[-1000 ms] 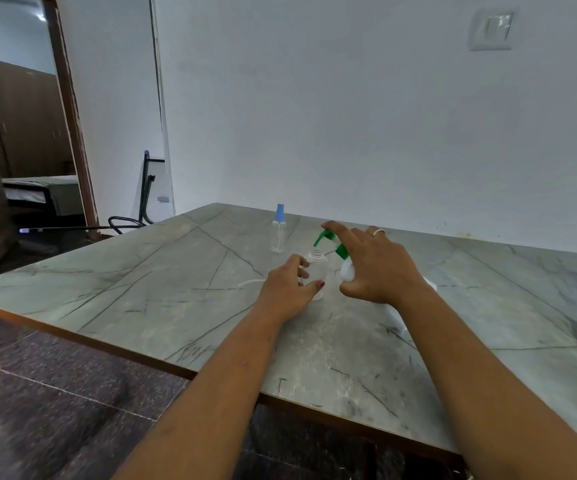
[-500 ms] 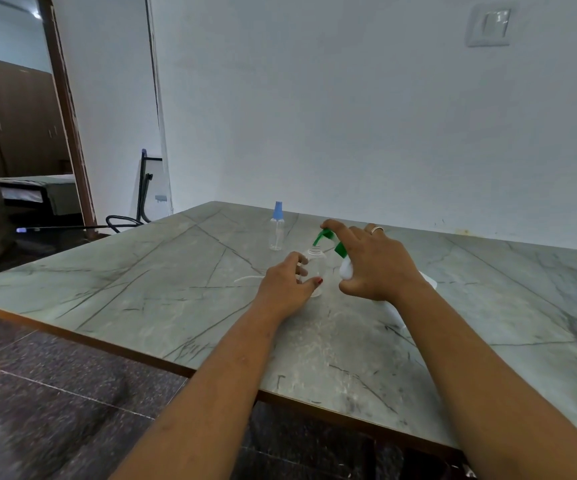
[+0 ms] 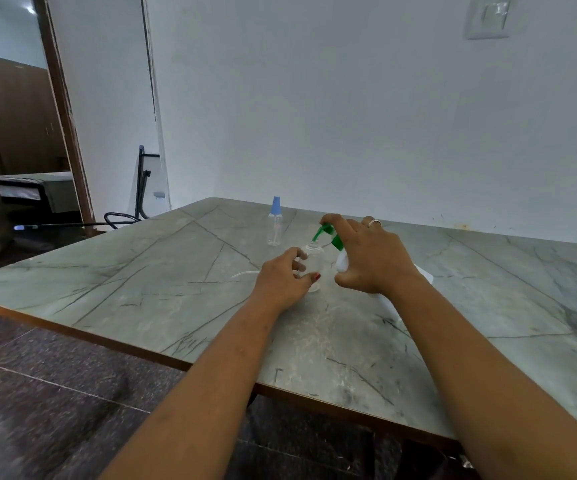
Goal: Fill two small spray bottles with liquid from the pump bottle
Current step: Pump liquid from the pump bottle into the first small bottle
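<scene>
left hand (image 3: 281, 280) grips open clear spray bottle (image 3: 313, 259) — green pump nozzle (image 3: 320, 233) above.

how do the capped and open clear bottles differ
The small clear plastic bottle with a blue spray cap is closed; the uncapped small clear plastic bottle has an open neck. The capped one stands free farther back; the uncapped one is gripped by the left hand. Only the uncapped one sits under the green nozzle of the white pump bottle, which the right hand holds. Both stand upright on the grey table.
</scene>
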`<control>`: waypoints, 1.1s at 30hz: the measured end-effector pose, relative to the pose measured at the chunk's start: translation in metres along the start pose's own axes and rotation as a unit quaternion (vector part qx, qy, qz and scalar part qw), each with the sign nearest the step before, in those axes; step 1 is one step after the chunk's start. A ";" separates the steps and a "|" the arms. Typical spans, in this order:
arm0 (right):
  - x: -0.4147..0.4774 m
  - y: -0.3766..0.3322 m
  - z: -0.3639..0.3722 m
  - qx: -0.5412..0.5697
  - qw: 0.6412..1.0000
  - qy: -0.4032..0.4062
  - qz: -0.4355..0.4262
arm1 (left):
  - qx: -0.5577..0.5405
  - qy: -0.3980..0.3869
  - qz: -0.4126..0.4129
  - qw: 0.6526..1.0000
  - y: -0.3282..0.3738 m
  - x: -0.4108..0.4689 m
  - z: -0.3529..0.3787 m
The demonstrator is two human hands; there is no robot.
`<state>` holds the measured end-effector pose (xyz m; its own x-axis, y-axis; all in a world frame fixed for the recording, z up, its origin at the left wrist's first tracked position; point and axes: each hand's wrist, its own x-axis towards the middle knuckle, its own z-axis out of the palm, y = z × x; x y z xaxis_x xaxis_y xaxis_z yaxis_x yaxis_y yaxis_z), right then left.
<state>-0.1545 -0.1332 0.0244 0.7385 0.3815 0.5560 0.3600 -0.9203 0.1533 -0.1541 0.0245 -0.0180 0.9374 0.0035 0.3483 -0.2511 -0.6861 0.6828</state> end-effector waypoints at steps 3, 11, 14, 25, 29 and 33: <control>0.001 -0.002 0.001 -0.009 1.000 0.005 -0.002 | -0.001 0.002 0.000 1.000 0.000 0.000 0.000; -0.002 -0.006 -0.002 -0.043 0.999 0.002 -0.010 | -0.015 0.008 -0.007 1.000 0.000 -0.001 -0.001; 0.000 -0.009 -0.001 -0.041 0.999 0.010 -0.007 | -0.015 0.007 -0.010 1.000 -0.001 -0.001 -0.001; 0.001 -0.010 0.000 -0.043 0.999 0.010 -0.002 | -0.018 0.008 -0.011 1.000 0.000 -0.001 -0.001; -0.001 -0.010 -0.001 -0.065 0.998 0.001 -0.008 | -0.016 0.016 -0.017 1.000 0.000 -0.001 -0.001; -0.001 -0.011 -0.003 -0.053 0.999 0.006 -0.003 | -0.013 0.011 -0.014 1.000 0.001 -0.002 -0.001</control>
<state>-0.1611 -0.1239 0.0248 0.7289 0.3867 0.5649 0.3020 -0.9222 0.2416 -0.1561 0.0247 -0.0173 0.9386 0.0396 0.3427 -0.2305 -0.6670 0.7085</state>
